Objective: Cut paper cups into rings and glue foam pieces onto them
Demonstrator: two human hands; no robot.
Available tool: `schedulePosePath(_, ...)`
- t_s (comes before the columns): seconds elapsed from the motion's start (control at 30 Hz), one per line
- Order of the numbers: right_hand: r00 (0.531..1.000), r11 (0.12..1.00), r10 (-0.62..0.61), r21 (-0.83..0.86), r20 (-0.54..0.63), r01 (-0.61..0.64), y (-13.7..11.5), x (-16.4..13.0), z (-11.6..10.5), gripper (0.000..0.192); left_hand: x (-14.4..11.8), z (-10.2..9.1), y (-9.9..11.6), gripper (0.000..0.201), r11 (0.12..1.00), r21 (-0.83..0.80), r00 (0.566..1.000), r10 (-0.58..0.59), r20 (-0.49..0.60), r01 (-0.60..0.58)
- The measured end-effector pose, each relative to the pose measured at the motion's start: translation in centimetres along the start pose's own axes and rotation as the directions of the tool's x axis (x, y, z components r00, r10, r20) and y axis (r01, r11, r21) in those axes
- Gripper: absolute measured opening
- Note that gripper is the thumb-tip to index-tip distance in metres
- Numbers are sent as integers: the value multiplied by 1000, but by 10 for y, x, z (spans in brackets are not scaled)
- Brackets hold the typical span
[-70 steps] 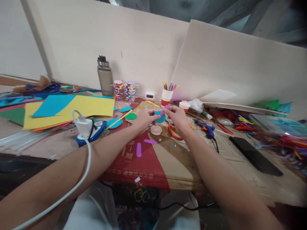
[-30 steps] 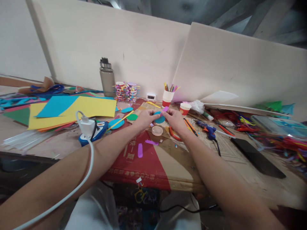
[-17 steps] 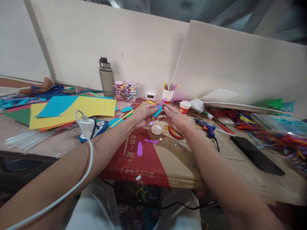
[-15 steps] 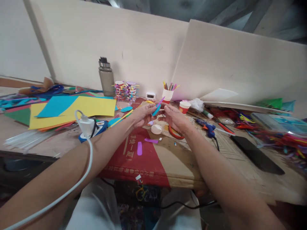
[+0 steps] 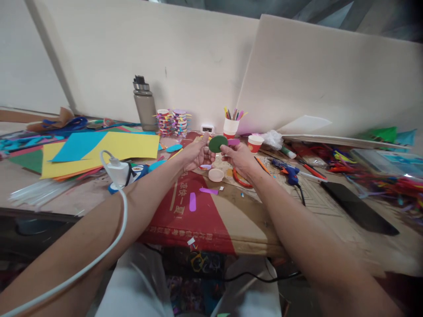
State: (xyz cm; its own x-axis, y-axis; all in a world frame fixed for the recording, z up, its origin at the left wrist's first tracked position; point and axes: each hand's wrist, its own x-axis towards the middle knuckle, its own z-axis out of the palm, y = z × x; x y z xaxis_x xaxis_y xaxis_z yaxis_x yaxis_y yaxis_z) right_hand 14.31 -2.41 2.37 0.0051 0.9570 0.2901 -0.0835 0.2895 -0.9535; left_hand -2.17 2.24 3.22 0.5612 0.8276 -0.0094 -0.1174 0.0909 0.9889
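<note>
The left hand (image 5: 197,155) and right hand (image 5: 238,157) meet above the cardboard (image 5: 211,211), both pinching a green paper disc (image 5: 218,144) with a purple strip (image 5: 233,142). Behind the disc, a paper cup (image 5: 230,127) holds coloured sticks.

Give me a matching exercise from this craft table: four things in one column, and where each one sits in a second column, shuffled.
Things:
1. green paper disc
2. water bottle
3. glue gun
4. purple strip

Places:
A. lying on the red cardboard, nearer the camera than the hands
B. held up between the left hand and right hand
C. standing by the back board, left of the hands
D. lying on the table, right of the hands

Pairs: 1-B, 2-C, 3-D, 4-A
</note>
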Motion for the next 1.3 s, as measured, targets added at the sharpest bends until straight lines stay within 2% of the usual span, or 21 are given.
schedulePosePath(0.07, 997, 998, 34, 47, -74, -31, -4, 0, -1, 23, 4, -9, -3, 49, 984, 172, 979, 85, -187, -53)
schedulePosePath(0.1, 993, 996, 59, 69, -102, -52, -7, 0, -2, 19, 6, -14, -4, 41, 944, 323, 945, 161, -284, -64)
schedulePosePath(0.13, 989, 994, 84, 86, -122, -74, -9, 0, -2, 16, 8, -20, -6, 35, 868, 494, 907, 241, -344, -43)
schedulePosePath(0.17, 985, 991, 107, 96, -138, -94, -11, -1, -3, 11, 10, -27, -7, 32, 775, 631, 877, 331, -348, -42)
schedulePosePath(0.23, 977, 988, 138, 90, -160, -125, -13, -1, -2, 6, 11, -37, -8, 34, 646, 763, 844, 428, -323, -36)
schedulePosePath(0.27, 975, 988, 142, 76, -169, -131, -12, -1, -2, 6, 11, -40, -8, 36, 611, 791, 852, 426, -303, -24)
schedulePosePath(0.33, 974, 989, 145, 34, -176, -141, -10, 0, -2, 9, 9, -41, -8, 35, 507, 857, 893, 341, -295, 90)
schedulePosePath(0.4, 974, 989, 143, -1, -178, -146, -7, 1, -1, 12, 5, -36, -5, 27, 292, 925, 934, 187, -304, 243)
schedulePosePath(0.43, 974, 989, 142, -14, -179, -147, -6, 1, -1, 14, 3, -33, -4, 22, 176, 944, 946, 118, -303, 281)
schedulePosePath(0.47, 974, 989, 141, -25, -178, -148, -6, 1, -1, 17, 2, -29, -3, 18, 95, 953, 953, 65, -295, 289)
schedulePosePath(0.53, 976, 989, 132, -46, -170, -142, -5, 1, -1, 21, -1, -23, -1, 15, 27, 964, 963, 38, -265, 264)
schedulePosePath(0.63, 981, 987, 123, -80, -151, -136, -4, 1, -2, 20, -1, -19, -3, 14, 48, 978, 967, 148, -209, 204)
schedulePosePath(0.73, 982, 988, 117, -86, -151, -131, -2, 2, -3, 14, -1, -17, -6, 13, 99, 988, 935, 323, -147, 122)
schedulePosePath(0.8, 983, 988, 109, -89, -147, -123, -1, 3, -4, 9, -1, -16, -8, 12, 156, 986, 907, 403, -121, 62)
schedulePosePath(0.97, 978, 989, 70, -116, -197, -94, 2, 6, -8, 6, -1, -10, -9, 3, 340, 935, 851, 516, -100, -97)
schedulePosePath(1.03, 973, 989, 45, -127, -225, -75, 2, 7, -9, 11, 1, -7, -11, 7, 462, 871, 843, 525, -114, -170)
schedulePosePath(1.1, 972, 986, 29, -155, -233, -67, 3, 7, -9, 14, 4, -6, -13, 13, 616, 761, 865, 477, -157, -202)
schedulePosePath(1.17, 975, 982, 26, -178, -221, -66, 4, 7, -10, 14, 7, -7, -15, 17, 719, 665, 895, 412, -173, -203)
schedulePosePath(1.3, 981, 984, 15, -169, -194, -49, 5, 7, -11, 11, 9, -9, -14, 12, 719, 650, 918, 387, -83, -244)
